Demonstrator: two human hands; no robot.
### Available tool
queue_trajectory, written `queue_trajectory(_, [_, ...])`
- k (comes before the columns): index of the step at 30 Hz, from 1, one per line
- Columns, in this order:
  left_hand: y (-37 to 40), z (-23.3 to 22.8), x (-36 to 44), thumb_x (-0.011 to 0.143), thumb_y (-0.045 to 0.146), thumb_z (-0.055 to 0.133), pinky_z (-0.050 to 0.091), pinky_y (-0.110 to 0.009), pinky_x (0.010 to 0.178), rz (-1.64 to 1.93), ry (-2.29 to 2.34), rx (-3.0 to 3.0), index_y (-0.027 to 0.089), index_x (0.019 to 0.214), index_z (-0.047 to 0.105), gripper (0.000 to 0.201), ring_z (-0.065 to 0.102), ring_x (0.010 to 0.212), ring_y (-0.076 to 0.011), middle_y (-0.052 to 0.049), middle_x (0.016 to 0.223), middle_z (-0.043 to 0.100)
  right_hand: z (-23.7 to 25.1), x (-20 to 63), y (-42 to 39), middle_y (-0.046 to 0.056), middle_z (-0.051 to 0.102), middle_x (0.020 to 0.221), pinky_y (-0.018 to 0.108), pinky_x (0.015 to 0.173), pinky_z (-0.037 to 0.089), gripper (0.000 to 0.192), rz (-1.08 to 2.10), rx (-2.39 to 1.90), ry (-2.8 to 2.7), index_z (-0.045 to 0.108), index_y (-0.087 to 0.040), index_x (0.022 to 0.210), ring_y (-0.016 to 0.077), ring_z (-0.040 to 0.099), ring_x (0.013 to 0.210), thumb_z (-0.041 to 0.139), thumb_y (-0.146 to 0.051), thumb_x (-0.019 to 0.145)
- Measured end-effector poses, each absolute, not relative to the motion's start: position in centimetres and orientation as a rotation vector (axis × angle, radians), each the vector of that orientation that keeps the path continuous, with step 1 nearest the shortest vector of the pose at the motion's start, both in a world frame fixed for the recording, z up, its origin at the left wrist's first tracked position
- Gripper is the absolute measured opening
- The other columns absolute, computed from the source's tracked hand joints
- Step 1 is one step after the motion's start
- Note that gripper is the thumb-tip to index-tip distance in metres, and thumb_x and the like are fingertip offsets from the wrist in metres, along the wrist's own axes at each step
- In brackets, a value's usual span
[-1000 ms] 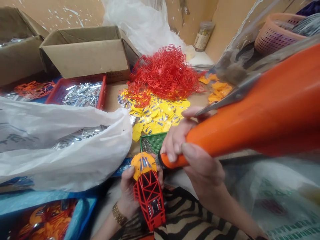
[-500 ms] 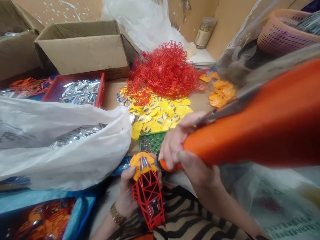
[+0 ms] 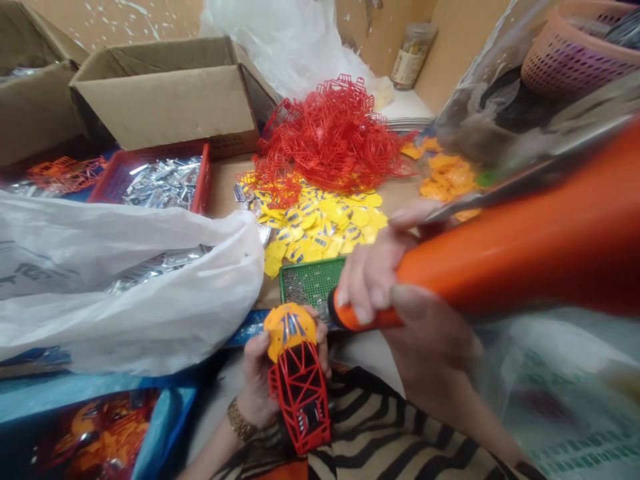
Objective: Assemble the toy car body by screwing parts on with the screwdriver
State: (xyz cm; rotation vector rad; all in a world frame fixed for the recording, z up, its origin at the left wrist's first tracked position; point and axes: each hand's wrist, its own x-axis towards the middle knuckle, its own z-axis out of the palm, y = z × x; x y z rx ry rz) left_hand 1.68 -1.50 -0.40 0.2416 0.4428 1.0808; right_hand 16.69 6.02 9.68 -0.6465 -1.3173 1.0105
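My left hand (image 3: 257, 377) is wrapped round a toy car (image 3: 301, 387) with a red lattice frame and a yellow-orange front piece with blue marks. Its front end points away from me, above my lap. In my right hand (image 3: 373, 280) is a large orange power screwdriver (image 3: 480, 260), its body running off to the right, partly blurred. The tool's dark nose sits close to the right side of the yellow-orange front; whether the tip touches it I cannot tell. Just beyond lies a green mesh tray (image 3: 320, 277) with small screws in it.
Yellow car panels (image 3: 325, 227) lie heaped under a pile of red frames (image 3: 325, 140). Orange panels (image 3: 447, 175) lie to the right. A red tray (image 3: 204, 180) of silvery parts, a cardboard box (image 3: 165, 107) and a white bag (image 3: 200, 327) stand left. A blue-lined bin (image 3: 167, 427) holds orange parts.
My right hand and the screwdriver have moved right and slightly up, drawing back from the car. The car and my left hand have shifted slightly right in view.
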Motion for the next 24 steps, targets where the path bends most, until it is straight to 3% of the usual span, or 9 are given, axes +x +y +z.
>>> queue_trajectory(7, [-3.3, -1.4, 1.2, 0.064, 0.045, 0.071, 0.056, -0.046, 0.08, 0.901, 0.372, 0.263, 0.022, 0.125, 0.054, 0.067, 0.063, 0.094, -0.0299, -0.01, 0.116, 0.058, 10.0, 17.4, 6.4, -0.009, 0.045, 0.053, 0.032, 0.049, 0.053, 0.037, 1.165, -0.625, -1.169, 0.052, -0.031, 0.102, 0.0125, 0.047, 0.039, 0.074, -0.045, 0.077])
queue_trajectory(10, [-4.0, -2.4, 0.8, 0.061, 0.034, 0.072, 0.055, -0.045, 0.08, 0.864, 0.362, 0.28, 0.024, 0.13, 0.049, 0.074, 0.062, 0.093, -0.0273, -0.008, 0.118, 0.056, 9.6, 17.7, 6.7, -0.009, 0.049, 0.057, 0.029, 0.052, 0.053, 0.03, 1.19, -0.501, -1.158, 0.054, -0.03, 0.103, 0.0108, 0.05, 0.044, 0.073, -0.03, 0.08])
queue_trajectory(13, [-4.0, -2.7, 1.0, 0.056, 0.029, 0.072, 0.056, -0.045, 0.08, 0.862, 0.36, 0.277, 0.024, 0.132, 0.047, 0.08, 0.06, 0.089, -0.024, -0.006, 0.113, 0.057, 9.3, 17.9, 7.0, -0.009, 0.052, 0.062, 0.028, 0.055, 0.053, 0.027, 1.184, -0.473, -1.155, 0.056, -0.028, 0.102, 0.0091, 0.052, 0.047, 0.072, -0.026, 0.081])
queue_trajectory(20, [-3.3, -1.7, 0.4, 0.071, 0.039, 0.066, 0.057, -0.04, 0.07, 0.89, 0.524, 0.345, 0.018, 0.132, 0.046, 0.067, 0.068, 0.081, -0.0262, -0.01, 0.104, 0.064, 7.9, 17.9, 7.7, -0.007, 0.058, 0.067, 0.03, 0.059, 0.052, 0.032, 1.157, -0.549, -1.163, 0.056, -0.025, 0.109, 0.0101, 0.057, 0.053, 0.071, -0.02, 0.081])
queue_trajectory(22, [-2.8, -0.2, -0.2, 0.075, 0.036, 0.066, 0.057, -0.04, 0.074, 0.877, 0.698, 0.517, 0.018, 0.133, 0.044, 0.064, 0.069, 0.089, -0.0288, -0.012, 0.108, 0.065, 7.4, 18.0, 8.1, -0.007, 0.058, 0.068, 0.029, 0.058, 0.052, 0.035, 1.107, -0.621, -1.161, 0.055, -0.026, 0.111, 0.0103, 0.056, 0.054, 0.071, -0.019, 0.08])
queue_trajectory(24, [-2.1, 1.5, -0.7, 0.072, 0.033, 0.073, 0.055, -0.042, 0.086, 0.86, 0.981, 0.933, 0.022, 0.136, 0.04, 0.073, 0.064, 0.106, -0.0316, -0.012, 0.121, 0.062, 7.0, 18.1, 8.5, -0.007, 0.058, 0.069, 0.029, 0.055, 0.052, 0.034, 1.039, -0.667, -1.179, 0.055, -0.027, 0.11, 0.0106, 0.056, 0.054, 0.07, -0.018, 0.08])
